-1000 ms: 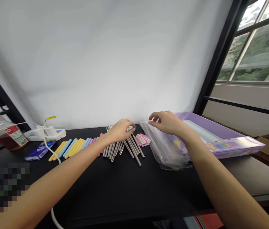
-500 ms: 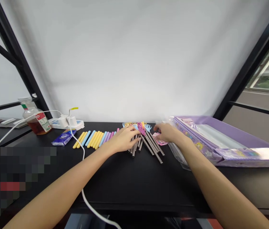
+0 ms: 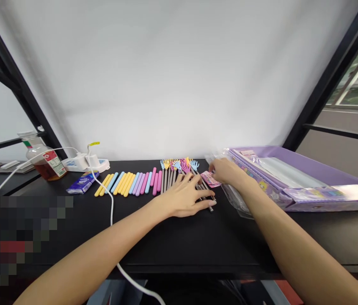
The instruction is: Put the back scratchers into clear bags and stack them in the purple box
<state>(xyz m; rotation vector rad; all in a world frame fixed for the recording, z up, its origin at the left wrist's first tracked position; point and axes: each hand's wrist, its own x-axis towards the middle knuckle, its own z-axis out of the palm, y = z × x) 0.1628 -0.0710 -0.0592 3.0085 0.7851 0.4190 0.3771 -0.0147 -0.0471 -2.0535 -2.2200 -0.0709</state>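
Observation:
Metal-rod back scratchers point(image 3: 165, 181) with small claw-shaped heads in yellow, blue and pink lie bunched on the black desk. My left hand point(image 3: 187, 195) rests over their rods at the right of the bunch, palm down with fingers spread. It hides part of the rods. My right hand point(image 3: 225, 171) is closed, its fingers curled down beside a small pink packet point(image 3: 211, 179) and a crumpled clear plastic bag point(image 3: 238, 201). What its fingertips hold, if anything, is hidden. Left of the scratchers, pastel sticks point(image 3: 128, 183) in yellow, blue, purple and pink lie in a row.
An open purple box point(image 3: 309, 167) with clear plastic inside stands at the right. On the left are a blue packet point(image 3: 83, 182), a white power strip point(image 3: 103, 164) and a glass bottle point(image 3: 45, 159) of brown liquid. A white cable point(image 3: 112, 207) crosses the desk.
My left hand has moved right and nearer, from the left side of the scratchers to the right rods, uncovering the left ones. My right hand's fingers have curled down by the pink packet.

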